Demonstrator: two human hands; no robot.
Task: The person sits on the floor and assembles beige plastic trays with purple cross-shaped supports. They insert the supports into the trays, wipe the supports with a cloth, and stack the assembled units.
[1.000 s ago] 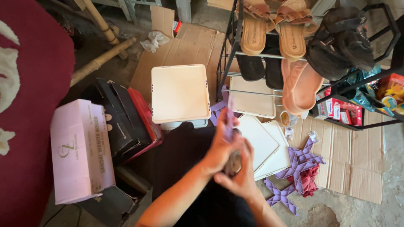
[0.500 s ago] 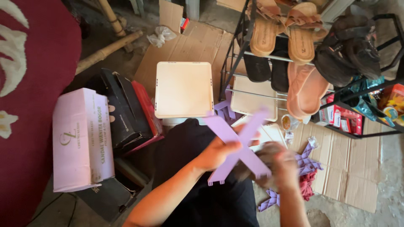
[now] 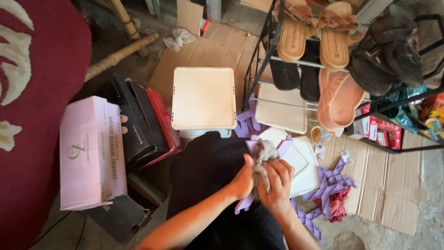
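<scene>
My left hand (image 3: 243,181) grips a purple cross-shaped plastic piece (image 3: 243,205) over my lap. Only the piece's arm tips show around the hands. My right hand (image 3: 278,186) presses a crumpled grey rag (image 3: 263,153) against the piece. The two hands touch each other, and the rag hides the middle of the piece. Just beyond them lie cream square panels (image 3: 300,159) on the floor.
A cream square tray top (image 3: 203,97) stands ahead. A black wire shoe rack (image 3: 259,60) with sandals (image 3: 340,99) is at right. A pink box (image 3: 90,153) and black and red boxes (image 3: 138,120) are at left. More purple pieces (image 3: 330,183) lie on cardboard (image 3: 393,185).
Half a second ago the purple cross was held spread out and plainly visible. Now my hands have closed together and the rag covers most of it.
</scene>
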